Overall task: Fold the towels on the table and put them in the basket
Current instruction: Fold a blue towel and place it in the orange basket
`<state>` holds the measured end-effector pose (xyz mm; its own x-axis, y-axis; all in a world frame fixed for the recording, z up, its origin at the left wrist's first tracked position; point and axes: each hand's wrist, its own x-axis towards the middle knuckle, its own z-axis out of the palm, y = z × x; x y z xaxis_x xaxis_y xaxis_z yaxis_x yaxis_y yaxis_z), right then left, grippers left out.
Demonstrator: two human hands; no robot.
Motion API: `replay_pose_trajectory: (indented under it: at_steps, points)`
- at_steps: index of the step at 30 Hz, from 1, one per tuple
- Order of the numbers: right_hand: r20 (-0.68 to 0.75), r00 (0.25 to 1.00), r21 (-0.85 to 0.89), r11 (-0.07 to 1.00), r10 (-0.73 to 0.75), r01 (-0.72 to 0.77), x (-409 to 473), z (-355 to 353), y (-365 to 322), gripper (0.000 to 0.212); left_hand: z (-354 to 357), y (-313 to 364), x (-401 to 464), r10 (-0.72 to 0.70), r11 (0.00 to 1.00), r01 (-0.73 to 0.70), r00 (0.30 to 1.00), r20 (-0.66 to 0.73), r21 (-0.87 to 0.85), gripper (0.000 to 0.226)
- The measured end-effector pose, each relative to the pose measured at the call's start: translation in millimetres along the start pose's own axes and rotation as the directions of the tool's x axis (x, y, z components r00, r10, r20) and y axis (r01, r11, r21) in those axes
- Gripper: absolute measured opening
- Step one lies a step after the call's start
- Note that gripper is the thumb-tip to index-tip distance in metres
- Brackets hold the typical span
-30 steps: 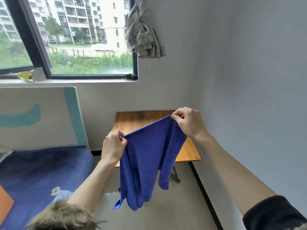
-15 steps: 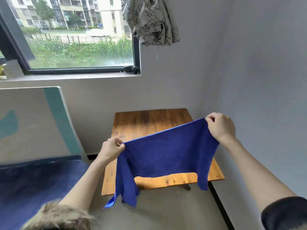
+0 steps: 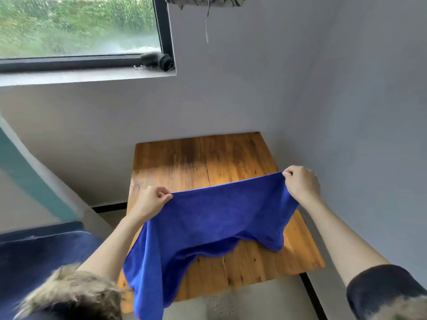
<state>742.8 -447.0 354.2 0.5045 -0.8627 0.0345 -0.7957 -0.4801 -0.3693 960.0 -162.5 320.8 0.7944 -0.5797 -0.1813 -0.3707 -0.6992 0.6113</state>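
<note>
Holding the bright blue microfibre towel (image 3: 217, 218) by its top corners, left hand (image 3: 151, 202) and right hand (image 3: 302, 183) each pinch a corner; the hands have spread wide since a second ago, pulling the top edge taut. Lower hem now drapes over the bare wooden plank table (image 3: 208, 162), so it looks ready to lay flat and fold. Wall hugs the table's right and far edges; no basket in view.

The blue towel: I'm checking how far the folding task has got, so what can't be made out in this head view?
- Basket: nowhere in the head view, so its place is unknown.
- Blue towel: its lower left end is cut off by the bottom edge.
- Table: the draped towel hides its middle.
- Left hand and right hand: fingertips tucked into the cloth.
</note>
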Motion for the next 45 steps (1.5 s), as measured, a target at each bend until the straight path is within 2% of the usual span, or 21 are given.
replay_pose_trajectory:
  at_steps: [4, 9, 12, 15, 19, 23, 27, 31, 35, 41, 45]
  points:
    - [0.062, 0.998, -0.050, 0.998, -0.024, 0.027, 77, 41, -7, 0.026, 21, -1, 79, -0.063, 0.998, 0.065, 0.996, -0.060, 0.024, 0.015]
    - [0.097, 0.994, -0.206, 0.975, -0.058, 0.077, 153, 95, -12, 0.029, 53, -1, 160, -0.157, 0.985, 0.165, 0.979, -0.133, 0.050, 0.015]
    - [0.124, 0.991, -0.199, 0.978, -0.046, 0.070, 174, 123, -15, 0.029, 71, -7, 192, -0.198, 0.979, 0.204, 0.971, -0.131, 0.028, 0.018]
    - [0.224, 0.972, -0.155, 0.983, -0.066, 0.102, 172, 152, -19, 0.033, 87, -28, 200, -0.225, 0.973, 0.227, 0.973, -0.054, 0.048, 0.018]
    - [0.443, 0.892, -0.110, 0.983, -0.086, 0.149, 143, 193, -31, 0.038, 101, -72, 173, -0.319, 0.947, 0.317, 0.947, 0.031, 0.054, 0.023]
    - [0.582, 0.804, -0.088, 0.973, -0.125, 0.215, 98, 232, -54, 0.044, 107, -116, 137, -0.379, 0.924, 0.374, 0.924, 0.054, 0.081, 0.030]
    - [0.664, 0.734, -0.073, 0.965, -0.142, 0.252, 48, 263, -84, 0.055, 117, -144, 102, -0.338, 0.936, 0.328, 0.939, 0.061, 0.129, 0.040]
    - [0.713, 0.696, -0.120, 0.963, -0.086, 0.242, 7, 287, -101, 0.081, 133, -165, 72, -0.176, 0.960, 0.132, 0.970, 0.167, 0.248, 0.058]
    - [0.711, 0.703, -0.200, 0.956, -0.011, 0.216, -12, 297, -94, 0.099, 131, -187, 74, -0.113, 0.948, 0.027, 0.961, 0.254, 0.318, 0.077]
    - [0.708, 0.705, -0.235, 0.956, 0.044, 0.177, -11, 293, -81, 0.101, 92, -218, 139, -0.189, 0.931, 0.093, 0.951, 0.247, 0.354, 0.083]
    - [0.711, 0.700, -0.258, 0.950, 0.066, 0.173, -10, 292, -80, 0.103, 74, -223, 184, -0.168, 0.929, 0.065, 0.951, 0.258, 0.363, 0.084]
